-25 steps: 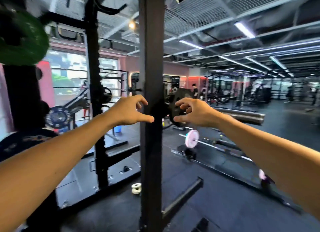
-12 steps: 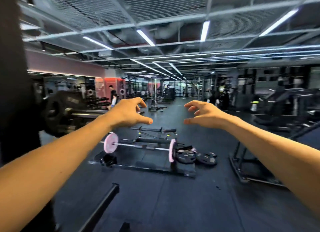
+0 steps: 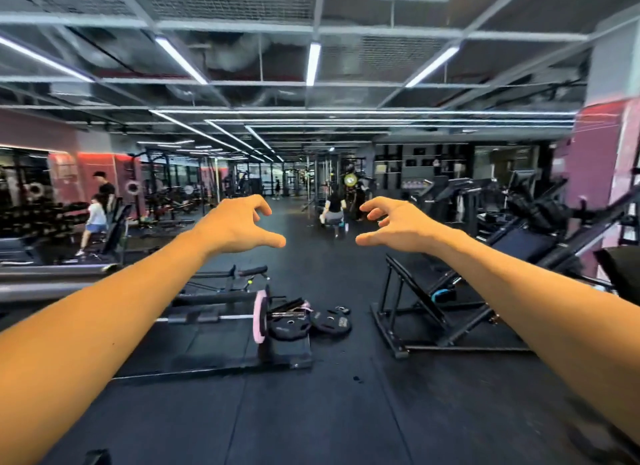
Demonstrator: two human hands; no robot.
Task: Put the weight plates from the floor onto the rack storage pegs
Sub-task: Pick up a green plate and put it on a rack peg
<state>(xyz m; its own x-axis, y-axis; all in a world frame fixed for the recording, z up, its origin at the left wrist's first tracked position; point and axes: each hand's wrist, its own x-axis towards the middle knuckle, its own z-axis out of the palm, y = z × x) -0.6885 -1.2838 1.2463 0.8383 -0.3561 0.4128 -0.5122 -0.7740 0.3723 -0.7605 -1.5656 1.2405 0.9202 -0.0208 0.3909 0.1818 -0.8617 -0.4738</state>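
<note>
Head view shows both hands, left (image 3: pixel 239 227) and right (image 3: pixel 393 223), outstretched with loosely spread fingers, holding nothing. Black weight plates (image 3: pixel 310 322) lie on the floor (image 3: pixel 346 412) beside a pink-plated barbell (image 3: pixel 259 316), whose far end is hidden behind the left forearm.

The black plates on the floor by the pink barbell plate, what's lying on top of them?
A short chrome bar lies across the left black plate, a pink piece at its far end. The right black plate overlaps its edge. Anything beneath is hidden.
</note>
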